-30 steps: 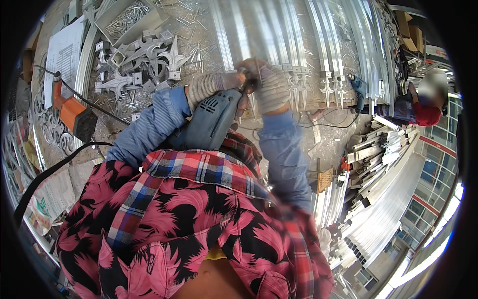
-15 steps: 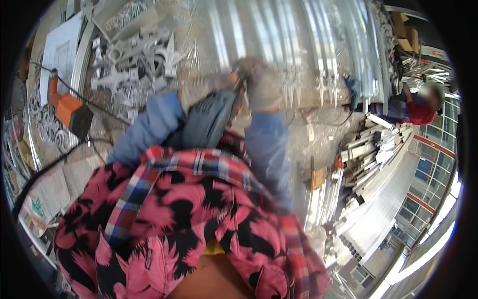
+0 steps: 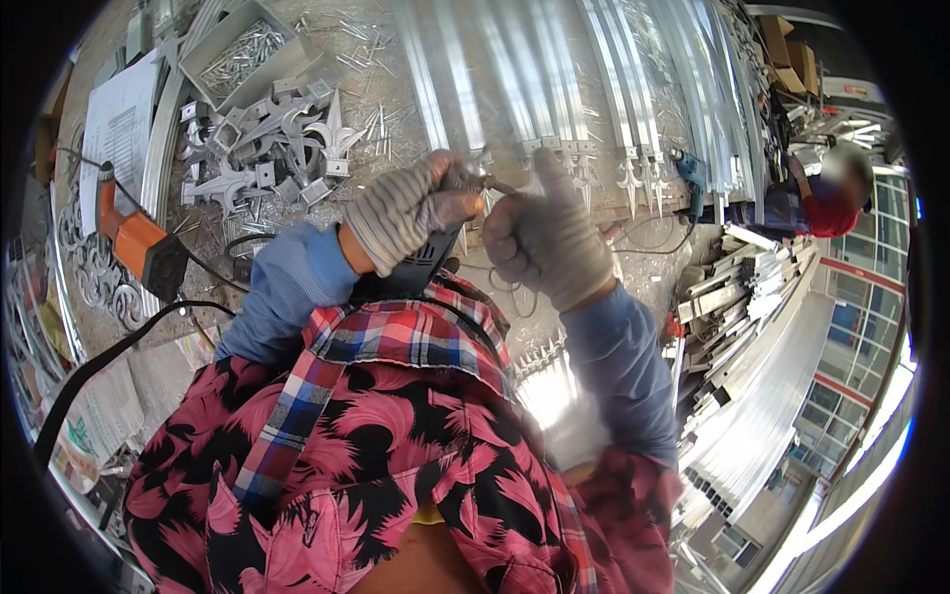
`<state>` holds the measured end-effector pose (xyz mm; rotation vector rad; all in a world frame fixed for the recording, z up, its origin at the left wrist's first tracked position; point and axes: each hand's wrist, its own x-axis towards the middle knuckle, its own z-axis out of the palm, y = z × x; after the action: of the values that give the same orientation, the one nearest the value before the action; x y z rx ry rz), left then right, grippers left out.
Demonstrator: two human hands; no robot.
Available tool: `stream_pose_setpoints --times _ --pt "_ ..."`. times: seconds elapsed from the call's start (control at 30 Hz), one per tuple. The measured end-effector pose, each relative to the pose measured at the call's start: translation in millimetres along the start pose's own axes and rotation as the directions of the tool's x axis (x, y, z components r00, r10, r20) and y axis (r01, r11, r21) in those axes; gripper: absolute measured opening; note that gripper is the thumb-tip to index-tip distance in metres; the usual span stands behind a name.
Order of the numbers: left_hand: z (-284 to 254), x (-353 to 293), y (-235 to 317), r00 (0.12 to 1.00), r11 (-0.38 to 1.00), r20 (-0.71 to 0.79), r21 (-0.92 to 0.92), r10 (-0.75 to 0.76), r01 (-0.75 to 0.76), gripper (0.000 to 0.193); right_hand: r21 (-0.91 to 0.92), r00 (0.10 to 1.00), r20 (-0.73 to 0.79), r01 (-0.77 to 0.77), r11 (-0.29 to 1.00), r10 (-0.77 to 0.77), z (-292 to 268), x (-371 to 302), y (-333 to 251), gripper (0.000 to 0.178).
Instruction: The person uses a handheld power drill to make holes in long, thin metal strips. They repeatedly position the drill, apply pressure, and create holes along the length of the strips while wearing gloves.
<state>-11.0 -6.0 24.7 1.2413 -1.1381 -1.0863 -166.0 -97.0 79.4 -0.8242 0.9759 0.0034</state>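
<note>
1. Nearest the body, just toward 11 o'clock from the view's centre, the dark power tool (image 3: 424, 271) lies against the plaid shirt (image 3: 396, 335), which hides its rear. Should the motor start, that loose cloth could be drawn in; the trigger is out of sight.
2. Farther toward 11 o'clock, the left hand (image 3: 401, 213), in a striped glove, grasps the tool's front end, fingers wrapped around it. A turning front end could snag the knit and twist the wrist. The forearm angles in from 8 o'clock, elbow bent, back of the hand upward.
3. Between 1 and 2 o'clock, the right hand (image 3: 549, 240) stands just beside that front end, its fingers curled inward and its thumb raised toward 12. Blur leaves me unable to tell whether they grip anything; a poor hold near the tip could let the knuckles slip against metal. The forearm rises from 4 o'clock.
4. Beyond, at 10 o'clock, pointed castings (image 3: 334, 139) lie heaped; a backward jerk of the left arm might scatter them.
5. Past 12 o'clock, long metal bars (image 3: 609, 89) run away from the hands.
</note>
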Motion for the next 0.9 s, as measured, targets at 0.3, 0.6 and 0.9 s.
stream_pose_setpoints --times 0.3,0.6,0.9 --pt "21 -16 -6 0.985 0.999 0.171 -0.044 0.017 -0.010 0.053 0.320 0.921 0.213 -0.381 0.868 0.326 -10 3 23 0.039" --pt "10 -6 -28 0.929 0.966 0.366 -0.211 -0.064 0.150 0.051 0.401 0.820 0.361 -0.566 0.721 0.444 -18 29 34 0.039" --pt "-25 -2 -46 0.968 0.939 0.116 -0.243 -0.221 0.243 0.055 -0.559 0.724 -0.396 0.298 0.773 -0.565 39 86 60 0.014"
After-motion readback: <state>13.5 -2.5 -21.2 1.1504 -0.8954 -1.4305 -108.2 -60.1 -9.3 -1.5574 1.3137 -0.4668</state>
